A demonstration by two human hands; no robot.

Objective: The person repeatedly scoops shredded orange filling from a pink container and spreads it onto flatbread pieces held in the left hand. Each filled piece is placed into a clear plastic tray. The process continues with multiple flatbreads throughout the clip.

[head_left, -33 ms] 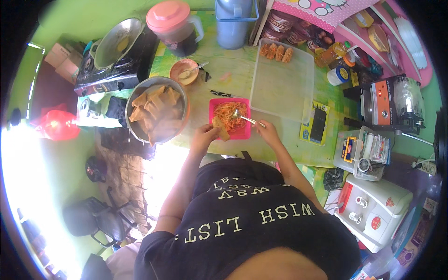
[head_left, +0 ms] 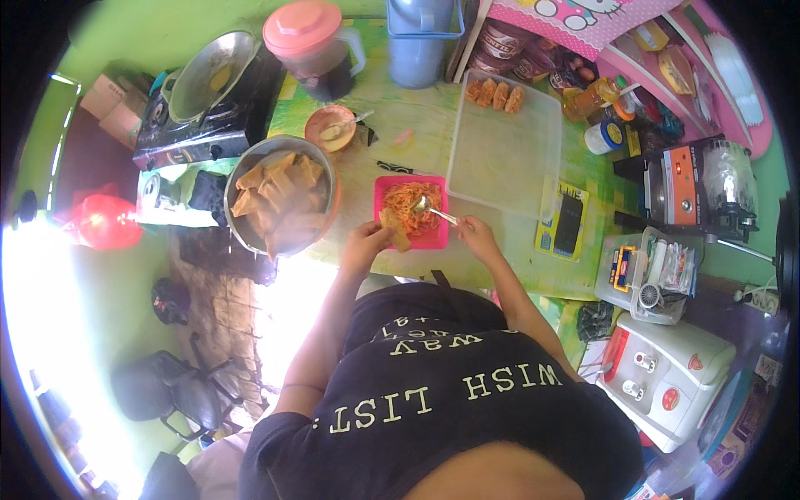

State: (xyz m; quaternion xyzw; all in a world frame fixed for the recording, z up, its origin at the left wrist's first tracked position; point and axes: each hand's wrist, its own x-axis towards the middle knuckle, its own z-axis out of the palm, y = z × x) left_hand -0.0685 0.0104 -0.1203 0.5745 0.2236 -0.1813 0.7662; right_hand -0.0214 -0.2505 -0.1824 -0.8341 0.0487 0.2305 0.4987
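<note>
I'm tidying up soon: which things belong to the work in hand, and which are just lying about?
Apparently in use: tan piece in left hand; spoon in right hand; pink dish of orange shreds; clear tray.
Apparently just lying about: pink-lidded pitcher; blue container; white dispenser.

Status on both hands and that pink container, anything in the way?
Left hand pinching tan piece. Right hand gripping spoon, bowl on shredded orange food. Pink container: tan piece and spoon overhang its rim.
</note>
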